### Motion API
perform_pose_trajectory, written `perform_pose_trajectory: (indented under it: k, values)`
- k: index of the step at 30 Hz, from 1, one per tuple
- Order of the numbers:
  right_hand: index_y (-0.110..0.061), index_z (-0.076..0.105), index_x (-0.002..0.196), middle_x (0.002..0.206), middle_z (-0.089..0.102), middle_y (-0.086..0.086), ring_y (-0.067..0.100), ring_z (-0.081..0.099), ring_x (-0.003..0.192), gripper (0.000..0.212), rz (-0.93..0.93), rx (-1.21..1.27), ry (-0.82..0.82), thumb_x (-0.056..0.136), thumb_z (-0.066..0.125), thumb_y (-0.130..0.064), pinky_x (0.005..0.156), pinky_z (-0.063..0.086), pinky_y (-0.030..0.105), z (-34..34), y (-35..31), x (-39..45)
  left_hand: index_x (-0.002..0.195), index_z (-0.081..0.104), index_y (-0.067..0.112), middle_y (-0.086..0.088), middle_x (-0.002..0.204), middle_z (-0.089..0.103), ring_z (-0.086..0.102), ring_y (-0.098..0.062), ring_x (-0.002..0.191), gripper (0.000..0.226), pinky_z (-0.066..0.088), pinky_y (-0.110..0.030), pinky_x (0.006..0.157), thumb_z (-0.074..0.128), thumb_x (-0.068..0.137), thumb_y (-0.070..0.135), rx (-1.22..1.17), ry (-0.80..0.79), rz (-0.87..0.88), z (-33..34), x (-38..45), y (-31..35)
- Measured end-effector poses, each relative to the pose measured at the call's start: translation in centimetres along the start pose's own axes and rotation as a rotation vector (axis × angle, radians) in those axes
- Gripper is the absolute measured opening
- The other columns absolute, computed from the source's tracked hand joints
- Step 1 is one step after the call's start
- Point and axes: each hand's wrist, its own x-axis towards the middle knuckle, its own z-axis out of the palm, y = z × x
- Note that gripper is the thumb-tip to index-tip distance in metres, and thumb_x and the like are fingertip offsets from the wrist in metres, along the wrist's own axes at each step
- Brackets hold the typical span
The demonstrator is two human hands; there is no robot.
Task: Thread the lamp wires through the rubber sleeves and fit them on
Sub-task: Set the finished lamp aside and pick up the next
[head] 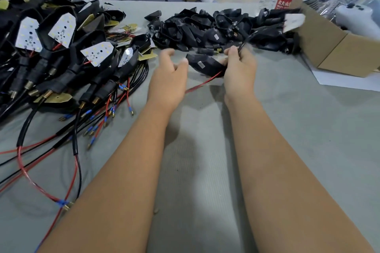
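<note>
— Just above the middle of the frame, where does the black rubber sleeve (205, 65) lie?

— Between the two hands, its long axis running from upper left down to lower right. Its lower-right end sits against the right hand (239, 72), which pinches it there along with a dark wire (243, 44) rising from the fingertips toward the upper right.

— And the red wire (202, 83)?

— It leaves the sleeve's lower-right end and slants down-left, passing under the left hand (168, 82).

— Is the left hand holding anything?

— No. Its fingers are loosely curled, thumb and forefinger parted, just beside the sleeve's upper-left end. It seems the nearer hand for that free end.

— What surrounds them?

— Behind, across the upper centre, a heap of loose sleeves (216, 26); at upper left, a pile of lamps with wires (61, 51); at right, a cardboard box (333, 47) on the grey table (205, 170).
</note>
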Motion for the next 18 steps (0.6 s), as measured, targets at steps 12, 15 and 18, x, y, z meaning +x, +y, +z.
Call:
perform_pose_trajectory:
  k: [12,15,18]
  values:
    - [-0.017,0.061,0.081,0.069,0.063,-0.003,0.011,0.057,0.069,0.026,0.040,-0.078,-0.202,0.101,0.045,-0.023,0.075,0.048,0.033,0.6,-1.3,-2.4,0.100,0.061,0.032,0.007,0.082,0.066,0.055,0.001,0.065,0.030,0.041,-0.026,0.064,0.038,0.096,0.050,-0.046,-0.114,0.017,-0.8,-0.9,0.1]
    - [-0.026,0.067,0.078,0.068,0.060,-0.018,-0.002,0.054,0.065,0.027,0.051,-0.061,-0.158,0.098,0.050,-0.029,0.067,0.043,0.020,0.1,-1.3,-2.1,0.092,0.065,0.024,0.008,0.080,0.066,0.049,0.007,0.054,0.024,0.042,-0.015,0.057,0.047,0.096,0.039,0.015,-0.084,0.024,-1.4,-0.4,-0.2]
    - [-0.021,0.066,0.078,0.046,0.047,-0.019,0.004,0.041,0.054,0.028,0.088,0.031,-0.161,0.100,0.050,-0.029,0.056,0.034,0.019,-0.2,-1.3,-1.8,0.082,0.068,0.026,0.010,0.080,0.067,0.053,0.009,0.060,0.025,0.040,-0.007,0.056,0.050,0.096,0.035,0.003,-0.074,0.072,-1.9,-0.6,0.1]
